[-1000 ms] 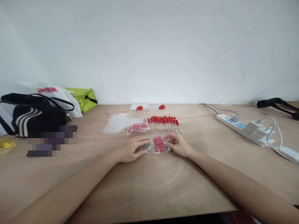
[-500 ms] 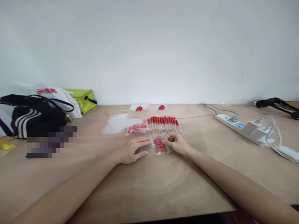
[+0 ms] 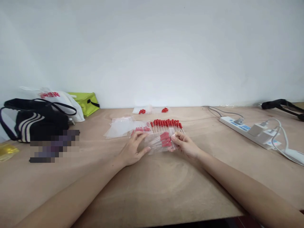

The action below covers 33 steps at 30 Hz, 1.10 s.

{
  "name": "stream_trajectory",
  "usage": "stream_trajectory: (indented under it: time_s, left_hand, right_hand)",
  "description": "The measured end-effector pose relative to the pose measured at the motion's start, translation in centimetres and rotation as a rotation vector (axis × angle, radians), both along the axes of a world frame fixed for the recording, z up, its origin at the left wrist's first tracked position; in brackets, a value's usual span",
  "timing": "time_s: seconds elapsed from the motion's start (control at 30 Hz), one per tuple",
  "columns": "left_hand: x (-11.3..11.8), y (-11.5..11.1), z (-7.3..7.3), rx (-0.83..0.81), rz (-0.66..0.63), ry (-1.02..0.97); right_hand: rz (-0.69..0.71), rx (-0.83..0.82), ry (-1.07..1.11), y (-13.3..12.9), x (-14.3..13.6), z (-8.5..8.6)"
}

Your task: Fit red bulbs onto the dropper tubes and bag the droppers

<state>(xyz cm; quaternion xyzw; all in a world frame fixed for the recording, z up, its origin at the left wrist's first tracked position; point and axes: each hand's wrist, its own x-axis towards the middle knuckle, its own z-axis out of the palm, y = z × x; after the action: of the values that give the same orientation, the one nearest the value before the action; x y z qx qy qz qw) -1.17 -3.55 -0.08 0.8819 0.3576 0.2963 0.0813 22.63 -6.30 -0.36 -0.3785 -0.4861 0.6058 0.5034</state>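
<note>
My right hand (image 3: pixel 184 144) pinches the right end of a clear zip bag (image 3: pixel 154 149) between thumb and fingers. Inside the bag lie several droppers with red bulbs (image 3: pixel 165 139), their pale stems pointing left. At the bag's left end is my left hand (image 3: pixel 133 148), thumb and fingers spread apart around the edge; whether it touches the bag is hard to see. Just behind, a row of red-topped droppers (image 3: pixel 167 123) lies side by side, stems toward me. Another bag with red bulbs (image 3: pixel 142 129) is partly covered by my left fingers.
Flat clear bags (image 3: pixel 120 126) are stacked at the left. Two small piles of red pieces (image 3: pixel 142 111) lie on bags by the wall. A power strip (image 3: pixel 247 129) with chargers is on the right; a black bag (image 3: pixel 42 122) and a green bag (image 3: pixel 84 103) stand left.
The filled bag has been lifted and tilted up at the right by my right hand. My left hand's fingers have come off the bag's top and spread wider.
</note>
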Motion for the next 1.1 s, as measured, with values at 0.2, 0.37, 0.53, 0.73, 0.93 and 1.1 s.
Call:
stream_trajectory:
  time_s: [0.2, 0.37, 0.53, 0.73, 0.93, 1.1]
  left_hand:
    - [0.3, 0.0, 0.0, -0.398, -0.036, -0.192]
    - [2.3, -1.9, 0.0, -0.725, -0.197, -0.435]
    - [4.2, -2.5, -0.3, -0.868, -0.104, -0.793]
    - [3.5, -1.9, 0.7, -0.823, 0.159, -0.981]
    - [1.2, 3.4, 4.2, -0.827, 0.297, -0.823]
    - [0.7, 9.2, 5.8, -0.794, 0.328, -0.434]
  right_hand:
    - [-0.164, 0.100, 0.176, 0.1, -0.1, 0.4]
    - [-0.112, 0.051, 0.182, -0.8, -1.8, -0.3]
    - [0.143, 0.013, 0.051, -1.8, -3.1, -0.9]
    - [0.154, -0.010, -0.100, -1.5, -2.4, -1.0]
    - [-0.015, 0.058, -0.243, 0.2, -0.3, -1.4]
    - [-0.030, 0.092, -0.283, 0.5, 0.1, -1.8]
